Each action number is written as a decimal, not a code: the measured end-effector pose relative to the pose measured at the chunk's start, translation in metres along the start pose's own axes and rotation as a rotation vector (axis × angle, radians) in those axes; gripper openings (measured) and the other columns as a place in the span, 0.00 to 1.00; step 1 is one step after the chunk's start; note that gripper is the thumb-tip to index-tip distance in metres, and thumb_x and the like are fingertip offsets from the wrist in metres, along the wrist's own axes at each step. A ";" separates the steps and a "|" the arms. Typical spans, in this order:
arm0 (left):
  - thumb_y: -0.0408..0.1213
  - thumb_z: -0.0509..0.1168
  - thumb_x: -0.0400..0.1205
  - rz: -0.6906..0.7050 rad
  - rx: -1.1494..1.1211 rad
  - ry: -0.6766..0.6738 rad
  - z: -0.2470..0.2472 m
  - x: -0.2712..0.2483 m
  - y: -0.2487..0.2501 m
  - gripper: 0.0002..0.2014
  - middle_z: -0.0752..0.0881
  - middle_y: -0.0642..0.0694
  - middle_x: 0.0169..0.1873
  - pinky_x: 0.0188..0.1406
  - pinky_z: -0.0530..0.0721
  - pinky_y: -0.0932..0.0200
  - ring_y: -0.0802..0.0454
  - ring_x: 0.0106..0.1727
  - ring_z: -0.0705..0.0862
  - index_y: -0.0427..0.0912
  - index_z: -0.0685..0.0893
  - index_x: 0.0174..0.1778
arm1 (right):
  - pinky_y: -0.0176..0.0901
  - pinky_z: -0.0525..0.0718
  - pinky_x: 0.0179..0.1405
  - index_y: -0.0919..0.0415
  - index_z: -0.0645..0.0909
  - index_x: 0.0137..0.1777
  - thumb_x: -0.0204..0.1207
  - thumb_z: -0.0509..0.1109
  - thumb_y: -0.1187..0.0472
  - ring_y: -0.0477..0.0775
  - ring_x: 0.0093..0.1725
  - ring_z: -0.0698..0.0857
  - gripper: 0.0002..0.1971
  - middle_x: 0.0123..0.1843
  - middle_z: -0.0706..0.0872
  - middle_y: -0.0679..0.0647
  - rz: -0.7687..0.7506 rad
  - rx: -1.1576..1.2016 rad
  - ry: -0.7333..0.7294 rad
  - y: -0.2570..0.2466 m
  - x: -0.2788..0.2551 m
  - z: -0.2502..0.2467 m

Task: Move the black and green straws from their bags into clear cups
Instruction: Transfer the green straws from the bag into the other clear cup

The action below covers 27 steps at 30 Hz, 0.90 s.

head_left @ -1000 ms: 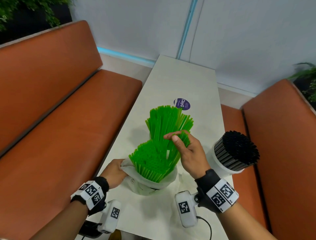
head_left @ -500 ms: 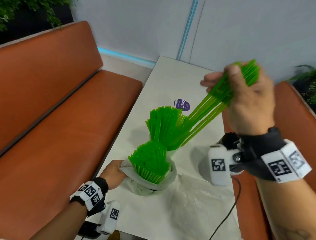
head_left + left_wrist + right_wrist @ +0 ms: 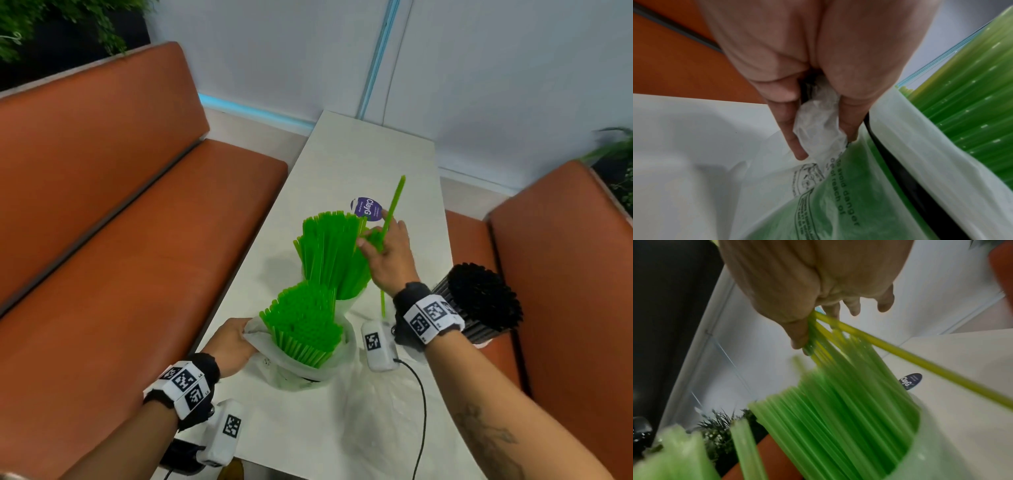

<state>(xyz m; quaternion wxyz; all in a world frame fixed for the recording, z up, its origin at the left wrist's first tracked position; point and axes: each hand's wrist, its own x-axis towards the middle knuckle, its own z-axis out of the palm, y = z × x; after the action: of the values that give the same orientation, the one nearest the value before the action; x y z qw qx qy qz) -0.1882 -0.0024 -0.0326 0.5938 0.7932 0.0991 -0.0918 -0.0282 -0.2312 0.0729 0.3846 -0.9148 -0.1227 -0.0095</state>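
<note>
The left hand (image 3: 230, 346) sits low and near, thumb and fingers (image 3: 791, 129) pinched together on a bag edge (image 3: 818, 120), while the right hand (image 3: 387, 253) reaches farther forward, fingers (image 3: 801, 331) curled round a few straws (image 3: 838, 344)

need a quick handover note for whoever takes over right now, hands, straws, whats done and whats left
Left hand: pinches the bag rim, holding it steady on the table.
Right hand: grips a few green straws at the green cup; one stray straw sticks out sideways.
Done: black straws stand in their cup at the right; the green cup is well filled.
Left: a thick bundle of green straws remains in the bag. An empty bag lies flat nearby.
</note>
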 end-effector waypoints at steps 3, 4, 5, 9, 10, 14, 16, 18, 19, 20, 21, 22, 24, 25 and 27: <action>0.18 0.61 0.76 -0.007 -0.013 0.006 0.000 0.000 0.000 0.32 0.82 0.61 0.16 0.20 0.70 0.79 0.71 0.20 0.77 0.63 0.85 0.20 | 0.57 0.66 0.80 0.65 0.72 0.74 0.84 0.66 0.61 0.65 0.80 0.68 0.20 0.76 0.74 0.64 -0.003 0.154 -0.027 0.004 -0.006 0.008; 0.18 0.61 0.76 -0.009 -0.019 0.006 0.000 0.000 0.000 0.32 0.82 0.61 0.17 0.20 0.70 0.79 0.71 0.20 0.77 0.63 0.85 0.20 | 0.51 0.69 0.77 0.63 0.67 0.79 0.85 0.64 0.60 0.62 0.77 0.72 0.24 0.75 0.75 0.63 0.004 0.177 -0.020 0.003 -0.007 0.009; 0.18 0.61 0.77 -0.010 -0.023 0.004 0.000 0.001 0.000 0.31 0.82 0.61 0.17 0.20 0.70 0.80 0.71 0.20 0.77 0.63 0.85 0.20 | 0.49 0.70 0.77 0.61 0.63 0.82 0.86 0.62 0.59 0.59 0.77 0.73 0.26 0.77 0.74 0.61 0.014 0.177 -0.019 0.001 -0.006 0.009; 0.19 0.61 0.77 -0.002 -0.015 -0.009 0.001 0.001 0.003 0.31 0.83 0.60 0.17 0.20 0.70 0.79 0.71 0.20 0.77 0.63 0.85 0.20 | 0.55 0.70 0.78 0.60 0.61 0.84 0.87 0.59 0.57 0.57 0.79 0.70 0.26 0.80 0.70 0.59 0.005 0.184 -0.032 -0.003 0.000 0.008; 0.19 0.61 0.77 0.001 -0.015 -0.012 0.001 0.001 0.004 0.31 0.83 0.60 0.17 0.21 0.70 0.79 0.71 0.20 0.77 0.62 0.85 0.21 | 0.53 0.70 0.78 0.60 0.62 0.83 0.87 0.60 0.57 0.57 0.79 0.70 0.26 0.80 0.71 0.59 0.005 0.196 -0.025 -0.003 0.001 0.008; 0.20 0.62 0.77 -0.006 -0.010 -0.014 0.001 0.001 0.003 0.29 0.83 0.59 0.18 0.21 0.70 0.79 0.70 0.21 0.76 0.61 0.85 0.20 | 0.35 0.73 0.65 0.64 0.73 0.76 0.87 0.61 0.59 0.51 0.69 0.78 0.19 0.67 0.80 0.48 0.012 0.265 0.055 -0.001 0.005 0.008; 0.19 0.62 0.77 -0.006 -0.014 -0.012 0.001 0.001 0.003 0.30 0.82 0.59 0.17 0.21 0.70 0.79 0.71 0.21 0.76 0.61 0.84 0.20 | 0.27 0.73 0.57 0.64 0.76 0.70 0.87 0.60 0.59 0.46 0.63 0.77 0.15 0.61 0.79 0.39 0.013 0.304 0.099 -0.001 0.007 0.007; 0.18 0.61 0.76 -0.003 -0.028 -0.009 0.002 0.001 0.003 0.30 0.82 0.59 0.17 0.21 0.70 0.79 0.71 0.20 0.76 0.61 0.85 0.20 | 0.30 0.73 0.58 0.60 0.77 0.65 0.87 0.59 0.59 0.44 0.61 0.77 0.11 0.61 0.80 0.40 0.006 0.346 0.126 -0.002 0.010 0.006; 0.18 0.61 0.76 -0.004 -0.035 -0.008 0.002 0.001 0.003 0.30 0.82 0.59 0.17 0.21 0.70 0.80 0.71 0.20 0.76 0.60 0.85 0.20 | 0.34 0.73 0.62 0.58 0.76 0.65 0.88 0.59 0.58 0.45 0.63 0.78 0.10 0.64 0.81 0.44 0.007 0.370 0.130 -0.004 0.011 0.005; 0.18 0.61 0.76 -0.006 -0.040 -0.009 0.002 0.001 0.002 0.30 0.82 0.59 0.17 0.21 0.70 0.79 0.71 0.20 0.76 0.60 0.85 0.20 | 0.39 0.74 0.63 0.56 0.75 0.65 0.88 0.58 0.57 0.46 0.64 0.78 0.11 0.67 0.81 0.48 0.012 0.390 0.132 -0.006 0.012 0.004; 0.18 0.61 0.76 -0.008 -0.043 -0.010 0.002 0.002 0.002 0.30 0.82 0.59 0.17 0.21 0.70 0.80 0.71 0.20 0.76 0.60 0.85 0.20 | 0.41 0.75 0.64 0.55 0.75 0.66 0.88 0.58 0.56 0.48 0.65 0.78 0.11 0.69 0.80 0.51 0.020 0.406 0.137 -0.007 0.013 0.004; 0.18 0.61 0.76 -0.009 -0.044 -0.012 0.002 0.002 0.001 0.30 0.82 0.59 0.17 0.21 0.70 0.79 0.71 0.20 0.76 0.60 0.85 0.20 | 0.43 0.75 0.64 0.55 0.74 0.67 0.88 0.57 0.55 0.49 0.65 0.78 0.12 0.69 0.80 0.52 0.028 0.422 0.145 -0.008 0.014 0.004; 0.20 0.62 0.77 -0.013 -0.037 -0.012 0.002 0.003 0.000 0.29 0.82 0.59 0.17 0.21 0.70 0.79 0.70 0.20 0.76 0.61 0.85 0.21 | 0.46 0.76 0.66 0.56 0.73 0.69 0.88 0.57 0.54 0.50 0.66 0.78 0.14 0.69 0.80 0.54 0.047 0.448 0.152 -0.009 0.013 0.005; 0.21 0.62 0.77 -0.017 -0.031 -0.011 0.002 0.003 0.000 0.28 0.82 0.59 0.17 0.21 0.70 0.78 0.70 0.20 0.75 0.61 0.85 0.21 | 0.47 0.77 0.66 0.56 0.73 0.70 0.88 0.57 0.54 0.51 0.66 0.78 0.14 0.69 0.80 0.53 0.058 0.456 0.148 -0.008 0.012 0.007; 0.22 0.63 0.77 -0.018 -0.022 -0.012 0.002 0.003 -0.001 0.28 0.81 0.60 0.17 0.21 0.69 0.79 0.70 0.19 0.75 0.61 0.85 0.21 | 0.49 0.77 0.68 0.57 0.71 0.72 0.87 0.60 0.54 0.52 0.69 0.78 0.16 0.72 0.78 0.54 0.072 0.457 0.139 -0.006 0.010 0.010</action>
<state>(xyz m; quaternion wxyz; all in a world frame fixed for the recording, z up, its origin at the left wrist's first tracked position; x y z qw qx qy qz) -0.1859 -0.0039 -0.0350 0.6024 0.7850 0.1040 -0.1008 -0.0207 -0.2178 0.0714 0.5892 -0.8050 -0.0623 -0.0308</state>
